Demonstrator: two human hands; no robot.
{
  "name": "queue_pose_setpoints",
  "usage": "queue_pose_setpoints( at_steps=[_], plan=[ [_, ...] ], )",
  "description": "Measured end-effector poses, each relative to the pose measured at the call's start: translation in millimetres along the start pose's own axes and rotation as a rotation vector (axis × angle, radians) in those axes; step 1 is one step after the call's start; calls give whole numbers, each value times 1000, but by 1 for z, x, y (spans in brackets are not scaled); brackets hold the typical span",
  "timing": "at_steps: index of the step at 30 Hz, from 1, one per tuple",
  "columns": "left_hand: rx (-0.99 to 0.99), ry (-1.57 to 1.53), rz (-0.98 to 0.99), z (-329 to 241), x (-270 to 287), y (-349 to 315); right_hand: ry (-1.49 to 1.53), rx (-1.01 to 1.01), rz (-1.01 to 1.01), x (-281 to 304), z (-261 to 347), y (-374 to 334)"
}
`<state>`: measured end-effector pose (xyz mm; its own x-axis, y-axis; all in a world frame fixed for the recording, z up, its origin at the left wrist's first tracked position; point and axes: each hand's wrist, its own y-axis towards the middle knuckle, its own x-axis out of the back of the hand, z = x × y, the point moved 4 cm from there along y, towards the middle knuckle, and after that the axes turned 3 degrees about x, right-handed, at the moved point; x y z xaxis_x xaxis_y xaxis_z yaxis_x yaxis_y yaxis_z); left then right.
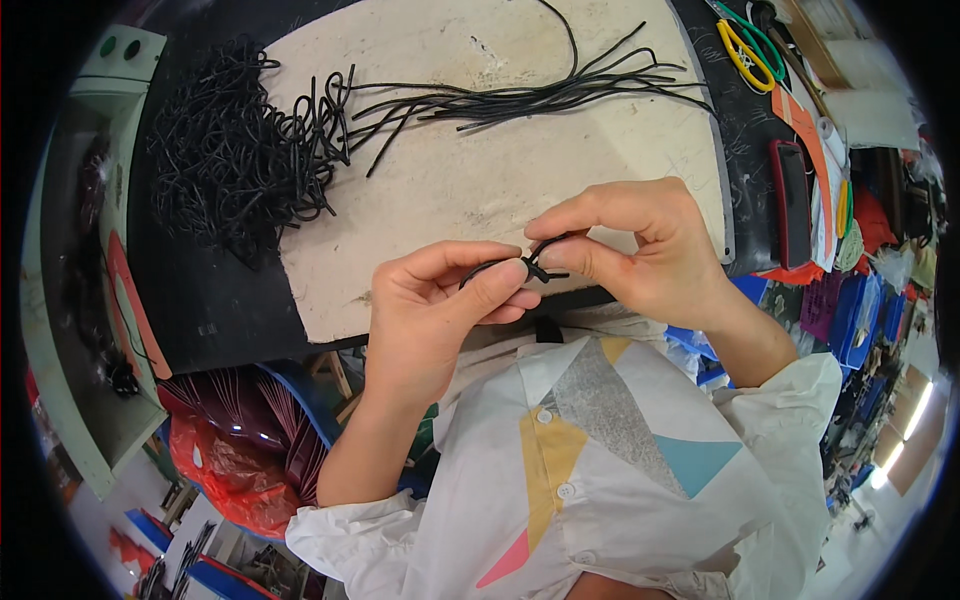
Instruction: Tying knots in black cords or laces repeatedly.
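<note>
Between my two hands, over the near edge of the pale board, is a short black cord (541, 271) with a small knot or loop in it. My left hand (440, 290) pinches the cord's left part between thumb and fingers. With thumb and index finger, my right hand (635, 245) grips the other side, just right of the knot. Farther off on the board, several straight black cords (500, 103) lie in a loose bundle. A big tangled heap of knotted black cord (225, 150) sits to their left.
The pale board (430, 210) lies on a black table (265, 310). At the right are yellow-handled scissors (740, 55), green-handled scissors (768, 50) and a red-edged phone (791, 205). A grey metal trough (115, 150) borders the left, with a red plastic bag (225, 475) below.
</note>
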<state>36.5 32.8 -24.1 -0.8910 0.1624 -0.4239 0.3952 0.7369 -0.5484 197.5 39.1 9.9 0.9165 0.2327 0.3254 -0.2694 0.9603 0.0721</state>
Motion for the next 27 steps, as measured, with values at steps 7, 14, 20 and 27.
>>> queue_pose_setpoints(
  at_steps=[7,14,20,27],
  plan=[
    [-175,156,-56,-1,-3,-2,-215,74,115,-1,2,1],
    [-117,36,-53,4,-3,3,398,-213,-109,-14,-25,-15],
    [-176,25,-128,-1,-1,0,579,-302,-136,-17,-29,-17],
    [26,-144,-45,8,0,2,489,-279,-80,-17,-27,-17]
  ],
)
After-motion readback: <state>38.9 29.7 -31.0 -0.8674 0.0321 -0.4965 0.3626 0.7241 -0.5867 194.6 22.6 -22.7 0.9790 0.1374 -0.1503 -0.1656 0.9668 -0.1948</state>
